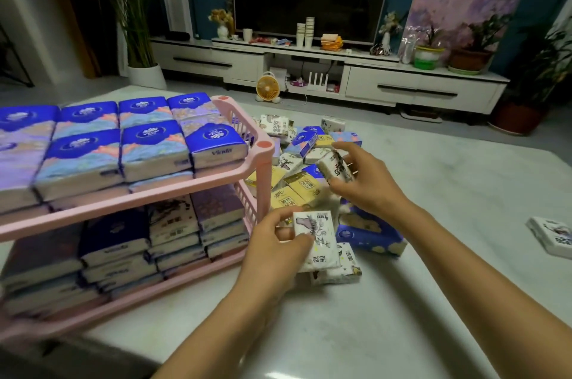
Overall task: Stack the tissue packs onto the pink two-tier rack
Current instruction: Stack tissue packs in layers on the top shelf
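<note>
The pink two-tier rack stands at the left of the pale table. Its top tier holds rows of blue tissue packs; the lower tier holds stacks of dark blue and white packs. A loose pile of tissue packs in white, yellow and blue lies right of the rack. My left hand grips a white pack with a flower print just above the pile's near edge. My right hand holds another white pack, tilted, over the pile.
One stray white pack lies at the table's right edge. Beyond the table stand a white TV cabinet, a small orange fan on the floor, and potted plants on both sides.
</note>
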`<state>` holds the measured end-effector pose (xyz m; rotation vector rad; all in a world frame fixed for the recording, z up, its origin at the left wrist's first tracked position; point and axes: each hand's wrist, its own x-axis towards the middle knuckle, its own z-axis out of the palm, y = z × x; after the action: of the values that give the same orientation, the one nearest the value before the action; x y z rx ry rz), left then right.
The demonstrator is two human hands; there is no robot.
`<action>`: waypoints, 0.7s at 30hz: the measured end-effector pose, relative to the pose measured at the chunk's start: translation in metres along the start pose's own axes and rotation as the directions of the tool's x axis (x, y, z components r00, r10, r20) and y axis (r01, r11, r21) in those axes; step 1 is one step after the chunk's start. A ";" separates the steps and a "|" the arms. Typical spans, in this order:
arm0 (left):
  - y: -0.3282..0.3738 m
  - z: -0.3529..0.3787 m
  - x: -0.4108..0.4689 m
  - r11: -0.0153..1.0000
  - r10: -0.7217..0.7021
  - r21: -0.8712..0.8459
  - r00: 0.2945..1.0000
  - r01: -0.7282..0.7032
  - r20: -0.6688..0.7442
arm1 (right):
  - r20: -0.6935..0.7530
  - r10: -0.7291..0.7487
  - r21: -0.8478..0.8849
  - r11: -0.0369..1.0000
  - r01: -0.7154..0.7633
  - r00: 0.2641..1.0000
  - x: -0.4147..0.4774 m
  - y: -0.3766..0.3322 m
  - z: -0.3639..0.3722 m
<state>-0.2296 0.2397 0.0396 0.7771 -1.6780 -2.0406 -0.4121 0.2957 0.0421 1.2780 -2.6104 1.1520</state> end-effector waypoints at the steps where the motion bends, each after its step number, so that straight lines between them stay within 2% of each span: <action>1: 0.001 -0.006 -0.006 1.000 0.000 0.008 1.000 0.000 -0.007 | 0.013 -0.009 0.074 0.997 0.008 1.000 -0.008 -0.012 -0.004; 5: -0.004 -0.032 -0.027 0.994 0.053 0.102 0.998 -0.049 -0.043 | 0.167 -0.098 0.249 0.967 0.054 0.981 -0.044 -0.053 -0.010; 9: -0.003 -0.069 -0.056 0.981 0.104 0.172 0.990 -0.087 -0.090 | 0.299 -0.236 0.326 0.936 0.134 0.924 -0.084 -0.098 0.001; 16: 0.022 -0.167 -0.119 0.917 0.228 0.369 0.957 -0.149 -0.179 | 0.355 -0.400 0.378 0.888 0.262 0.845 -0.104 -0.180 0.046; 21: 0.042 -0.251 -0.153 0.893 0.152 0.447 0.974 -0.063 -0.167 | 0.356 -0.478 0.424 0.848 0.317 0.803 -0.116 -0.216 0.091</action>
<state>0.0456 0.1331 0.0742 0.9667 -2.0385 -1.4654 -0.1599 0.2325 0.0717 2.2971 -2.2389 1.4010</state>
